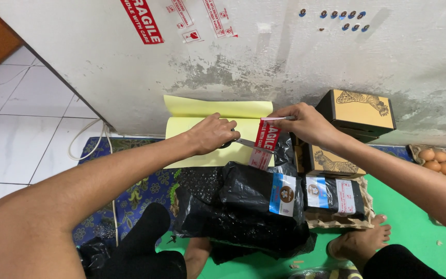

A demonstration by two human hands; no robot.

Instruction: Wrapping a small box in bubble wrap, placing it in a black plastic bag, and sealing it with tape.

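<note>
Scissors sit in my left hand, fingers closed round the handles, blades meeting the red sticker strip. My right hand pinches the strip's top end, holding it taut above the black parcel and in front of the yellow sheets. I judge the risk is a crooked cut through the lettering if the strip slackens, or the blades nicking my right fingers, which sit close by.

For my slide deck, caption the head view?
Left hand scissors cut red sticker strip held by right hand.
</note>
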